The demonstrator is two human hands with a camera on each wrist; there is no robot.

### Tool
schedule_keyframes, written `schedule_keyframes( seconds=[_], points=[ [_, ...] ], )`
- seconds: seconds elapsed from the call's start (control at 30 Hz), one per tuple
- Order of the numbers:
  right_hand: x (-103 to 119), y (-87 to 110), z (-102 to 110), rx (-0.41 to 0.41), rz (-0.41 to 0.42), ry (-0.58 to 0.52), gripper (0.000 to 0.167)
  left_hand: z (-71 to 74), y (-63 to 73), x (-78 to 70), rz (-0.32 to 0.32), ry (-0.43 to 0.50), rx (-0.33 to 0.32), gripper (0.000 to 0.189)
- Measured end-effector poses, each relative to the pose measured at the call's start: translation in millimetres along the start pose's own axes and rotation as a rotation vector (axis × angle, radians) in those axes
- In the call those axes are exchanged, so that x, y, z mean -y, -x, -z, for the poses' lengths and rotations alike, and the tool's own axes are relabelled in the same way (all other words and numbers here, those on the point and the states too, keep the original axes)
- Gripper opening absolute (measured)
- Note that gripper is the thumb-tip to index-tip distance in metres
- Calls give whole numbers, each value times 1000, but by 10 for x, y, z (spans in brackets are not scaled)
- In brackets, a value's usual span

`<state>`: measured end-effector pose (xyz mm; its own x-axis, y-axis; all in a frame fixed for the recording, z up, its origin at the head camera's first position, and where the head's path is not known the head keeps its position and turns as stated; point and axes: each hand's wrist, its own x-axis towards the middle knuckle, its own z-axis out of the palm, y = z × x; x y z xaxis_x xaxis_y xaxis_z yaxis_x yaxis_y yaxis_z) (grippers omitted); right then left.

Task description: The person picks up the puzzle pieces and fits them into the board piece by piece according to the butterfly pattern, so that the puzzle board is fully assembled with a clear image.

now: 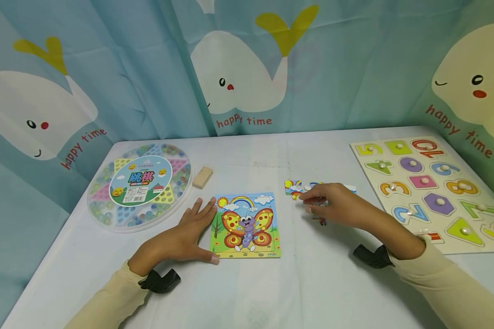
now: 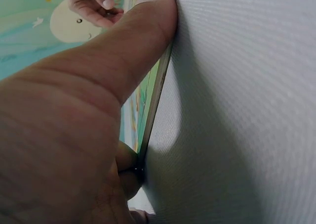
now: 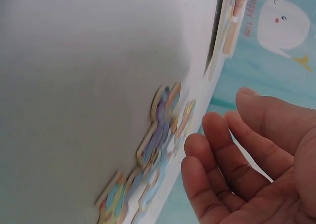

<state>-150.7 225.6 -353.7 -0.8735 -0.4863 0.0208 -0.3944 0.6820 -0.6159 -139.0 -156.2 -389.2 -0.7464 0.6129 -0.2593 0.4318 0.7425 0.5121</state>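
The left hand is spread wide, thumb and fingertips touching the left side of the butterfly board just right of it. The board looks thin, stiff and probably light; its side edges would suit a thumb-and-finger hold, and it may slide on the white tabletop.

The right hand hangs half-curled, thumb apart from the fingers, with nothing seen in its grasp. The puzzle pieces lie flat, below and just beyond its fingers. They seem light and rigid, easy to nudge; a pinch on the cut edges should serve, and narrow parts might chip.

Right of that hand is the number board, its knobs likely handholds. Beyond the left fingertips are a wood block and a round marble game; past everything hangs a curtain.
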Motion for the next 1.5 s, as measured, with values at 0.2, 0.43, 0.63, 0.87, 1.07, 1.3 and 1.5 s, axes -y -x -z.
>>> schedule_keyframes(
  seconds=[0.2,0.43,0.63,0.87,1.07,1.3,1.5],
  points=[
    [-59,79,72,40,-59,26,29,1,-1,-12,1,3,0,122],
    [-132,149,83,7,-43,55,30,9,9,-26,6,3,1,121],
    [-152,167,68,-33,-40,55,29,11,4,-19,5,-2,-1,122],
    [-167,143,16,-65,-43,86,33,7,2,-9,11,-1,2,122],
    [-141,118,-15,-54,-52,93,34,2,-3,0,10,-5,4,122],
    [-103,90,-41,-6,-59,149,41,10,-2,-10,5,0,1,122],
    [-90,77,-35,33,-84,196,41,12,4,-12,3,-1,-1,121]
  ],
)
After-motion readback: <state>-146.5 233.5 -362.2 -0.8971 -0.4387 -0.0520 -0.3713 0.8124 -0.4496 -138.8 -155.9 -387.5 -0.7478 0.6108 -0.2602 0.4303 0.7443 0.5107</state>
